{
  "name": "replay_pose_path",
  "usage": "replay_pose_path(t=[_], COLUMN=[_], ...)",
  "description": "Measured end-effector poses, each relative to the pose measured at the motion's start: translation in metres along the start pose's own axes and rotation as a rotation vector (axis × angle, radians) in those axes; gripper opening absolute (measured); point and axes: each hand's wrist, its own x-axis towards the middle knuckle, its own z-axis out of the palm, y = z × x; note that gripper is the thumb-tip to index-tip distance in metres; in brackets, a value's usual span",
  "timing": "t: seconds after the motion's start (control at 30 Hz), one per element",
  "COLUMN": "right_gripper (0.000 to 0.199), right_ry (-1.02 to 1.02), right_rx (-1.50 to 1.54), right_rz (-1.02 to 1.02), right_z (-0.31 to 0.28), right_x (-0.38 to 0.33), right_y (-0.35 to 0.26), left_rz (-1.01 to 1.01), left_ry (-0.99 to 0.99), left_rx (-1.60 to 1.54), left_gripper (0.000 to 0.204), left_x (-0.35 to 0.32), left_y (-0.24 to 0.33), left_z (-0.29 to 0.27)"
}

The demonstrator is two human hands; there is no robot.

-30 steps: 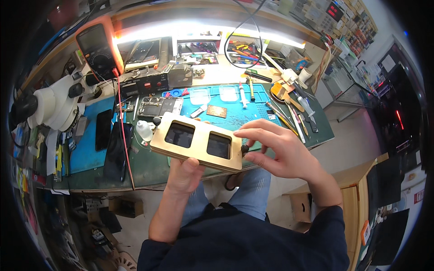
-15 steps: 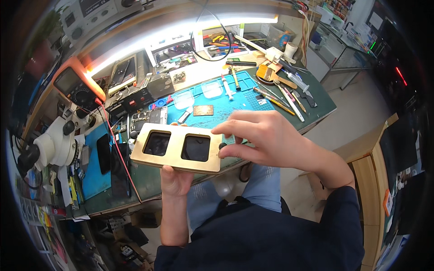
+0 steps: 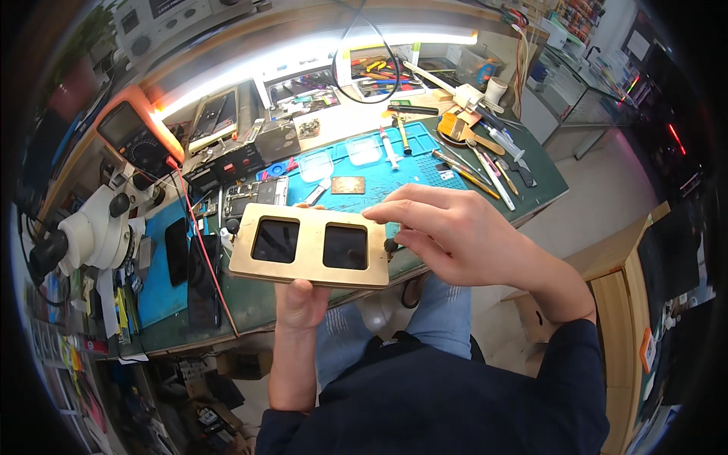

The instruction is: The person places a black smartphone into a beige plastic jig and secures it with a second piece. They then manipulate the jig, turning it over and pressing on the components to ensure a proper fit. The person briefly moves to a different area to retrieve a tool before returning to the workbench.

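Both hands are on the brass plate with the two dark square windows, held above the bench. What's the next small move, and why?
Probably lower the brass plate flat onto the bare green bench edge just below it. The left hand only props it from underneath and the right hand pinches just its right end, so it hangs in the air over the lap, with the blue mat behind crowded with tools.

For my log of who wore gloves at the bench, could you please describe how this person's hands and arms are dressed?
Both hands are bare, with no gloves. The left hand leads to a bare forearm; the right hand leads to a bare wrist, with a dark navy sleeve pushed up the forearm.
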Motion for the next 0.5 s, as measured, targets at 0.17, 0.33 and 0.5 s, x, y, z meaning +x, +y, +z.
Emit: replay_pose_path(t=[0.17,0.33,0.5], right_gripper=[0.026,0.028,0.047], right_ry=[-0.144,-0.154,-0.071], right_rx=[-0.084,-0.274,-0.051], right_rz=[0.022,0.075,-0.33], right_z=[-0.004,-0.011,0.031], right_x=[0.005,0.031,0.07], right_y=[-0.004,-0.026,-0.02], left_rz=[0.043,-0.018,-0.169], left_ry=[-0.017,-0.105,-0.135], left_rx=[0.013,-0.032,0.005], left_gripper=[0.108,0.096,0.077], left_x=[0.0,-0.007,-0.018], left_y=[-0.004,-0.01,-0.025], left_z=[0.002,0.0,0.003])
